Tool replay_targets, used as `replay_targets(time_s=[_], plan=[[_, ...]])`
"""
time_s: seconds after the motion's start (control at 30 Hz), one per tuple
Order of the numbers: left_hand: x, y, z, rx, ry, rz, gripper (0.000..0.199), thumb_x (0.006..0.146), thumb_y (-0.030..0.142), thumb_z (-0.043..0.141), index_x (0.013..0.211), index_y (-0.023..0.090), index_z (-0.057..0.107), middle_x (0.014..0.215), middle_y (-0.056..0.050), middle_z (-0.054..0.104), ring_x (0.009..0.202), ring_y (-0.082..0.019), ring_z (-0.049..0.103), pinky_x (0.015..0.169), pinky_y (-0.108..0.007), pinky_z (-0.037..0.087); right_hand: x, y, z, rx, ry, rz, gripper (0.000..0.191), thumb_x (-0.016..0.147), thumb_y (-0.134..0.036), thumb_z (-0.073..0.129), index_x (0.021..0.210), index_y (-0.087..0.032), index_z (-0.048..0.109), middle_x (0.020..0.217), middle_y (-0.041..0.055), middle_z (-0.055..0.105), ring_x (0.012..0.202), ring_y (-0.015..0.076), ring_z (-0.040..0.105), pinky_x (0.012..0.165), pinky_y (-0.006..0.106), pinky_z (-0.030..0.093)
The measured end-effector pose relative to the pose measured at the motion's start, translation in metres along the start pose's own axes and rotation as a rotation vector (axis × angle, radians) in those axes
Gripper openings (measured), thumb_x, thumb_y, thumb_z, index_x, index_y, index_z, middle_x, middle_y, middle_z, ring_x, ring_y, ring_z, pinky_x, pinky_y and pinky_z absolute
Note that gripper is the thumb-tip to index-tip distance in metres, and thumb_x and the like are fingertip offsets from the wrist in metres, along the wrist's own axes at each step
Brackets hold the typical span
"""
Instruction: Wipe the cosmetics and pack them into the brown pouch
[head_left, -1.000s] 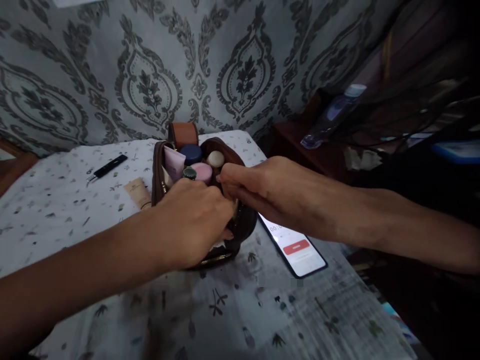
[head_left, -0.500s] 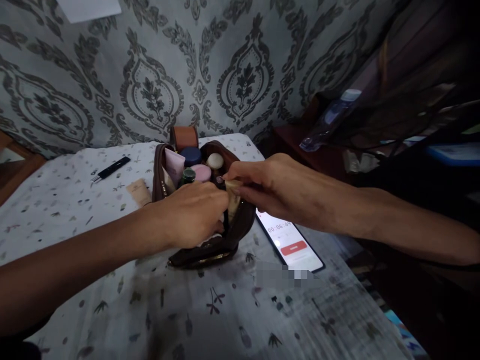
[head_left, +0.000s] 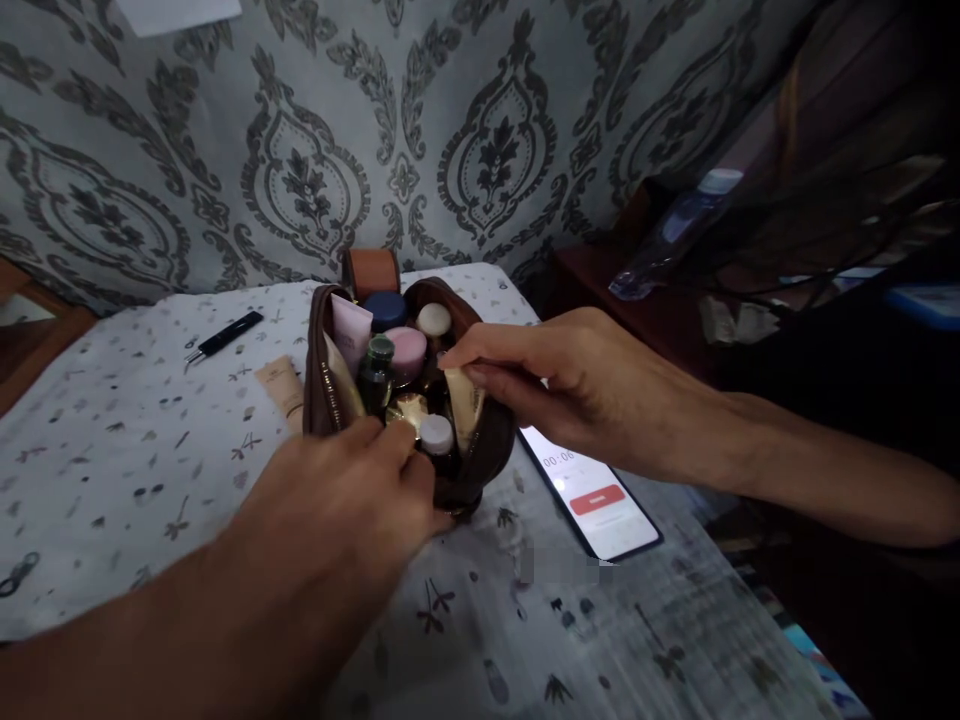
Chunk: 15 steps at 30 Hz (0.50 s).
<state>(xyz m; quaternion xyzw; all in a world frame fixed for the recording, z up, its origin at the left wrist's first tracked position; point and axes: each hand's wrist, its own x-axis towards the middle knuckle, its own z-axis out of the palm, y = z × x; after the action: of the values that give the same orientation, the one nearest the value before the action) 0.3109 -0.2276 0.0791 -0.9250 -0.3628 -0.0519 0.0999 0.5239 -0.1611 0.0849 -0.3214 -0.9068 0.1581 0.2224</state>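
Observation:
An unzipped brown toiletry bag (head_left: pixel 495 455) stands on the patterned cloth, packed with bottles, jars and tubes. My left hand (head_left: pixel 360 485) is closed over the bag's near rim, its fingertips partly hidden. At the bag's right side, my right hand (head_left: pixel 532 375) pinches the top of a cream-coloured tube (head_left: pixel 463 408) that stands inside. Between the hands are a white-capped bottle (head_left: pixel 436 436) and a shiny gold item (head_left: pixel 407 408). Behind them sit a green glass bottle (head_left: pixel 377 368), a pink jar (head_left: pixel 407 350), a dark blue lid (head_left: pixel 385 310), a pale round cap (head_left: pixel 434 320) and a pink tube (head_left: pixel 351 328).
A beige tube (head_left: pixel 280 385) and black tweezers-like tool (head_left: pixel 229 336) lie left of the bag. A lit phone (head_left: pixel 600 505) lies to the right. Beyond the cloth's right edge, a plastic bottle (head_left: pixel 671 235) leans near cables. The patterned wall covering (head_left: pixel 307 190) rises behind.
My left hand has drawn back from inside the bag to its near rim, uncovering the white-capped bottle and gold item. My right hand stays at the cream tube.

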Motion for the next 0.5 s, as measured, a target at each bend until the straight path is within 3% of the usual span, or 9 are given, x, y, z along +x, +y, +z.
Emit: replay_targets(time_s=[0.13, 0.23, 0.37, 0.5], plan=[[-0.028, 0.016, 0.013, -0.014, 0.007, 0.039, 0.017, 0.077, 0.004, 0.054, 0.074, 0.020, 0.062, 0.074, -0.004, 0.067, 0.064, -0.022, 0.064, 0.041, -0.028, 0.044, 0.008, 0.002, -0.003, 0.019, 0.051, -0.064, 0.024, 0.101, -0.025, 0.046, 0.102, -0.018, 0.069, 0.065, -0.0038, 0.056, 0.055, 0.0089, 0.045, 0.053, 0.023, 0.035], [-0.038, 0.023, 0.019, -0.043, 0.108, 0.009, 0.024, 0.079, 0.002, 0.047, 0.072, 0.020, 0.062, 0.071, -0.002, 0.067, 0.059, -0.020, 0.063, 0.041, -0.029, 0.046, 0.009, -0.002, -0.003, 0.010, 0.074, -0.111, 0.026, 0.101, -0.022, 0.046, 0.095, -0.016, 0.070, 0.062, -0.0047, 0.054, 0.052, 0.0072, 0.043, 0.053, 0.022, 0.035], [-0.042, 0.024, 0.024, -0.076, 0.241, -0.027, 0.032, 0.088, 0.004, 0.040, 0.075, 0.019, 0.065, 0.067, -0.001, 0.067, 0.058, -0.018, 0.062, 0.044, -0.029, 0.049, 0.005, -0.012, -0.001, -0.064, 0.099, -0.031, 0.027, 0.103, -0.030, 0.044, 0.096, -0.023, 0.070, 0.061, -0.0056, 0.053, 0.052, 0.0079, 0.048, 0.054, 0.022, 0.037], [-0.047, 0.025, 0.030, -0.150, 0.283, -0.030, 0.029, 0.092, 0.007, 0.042, 0.079, 0.018, 0.066, 0.071, -0.001, 0.068, 0.060, -0.017, 0.059, 0.046, -0.029, 0.047, -0.006, -0.018, -0.001, -0.095, 0.092, 0.004, 0.027, 0.103, -0.027, 0.041, 0.099, -0.026, 0.068, 0.065, -0.0050, 0.057, 0.052, 0.0084, 0.053, 0.055, 0.023, 0.042]])
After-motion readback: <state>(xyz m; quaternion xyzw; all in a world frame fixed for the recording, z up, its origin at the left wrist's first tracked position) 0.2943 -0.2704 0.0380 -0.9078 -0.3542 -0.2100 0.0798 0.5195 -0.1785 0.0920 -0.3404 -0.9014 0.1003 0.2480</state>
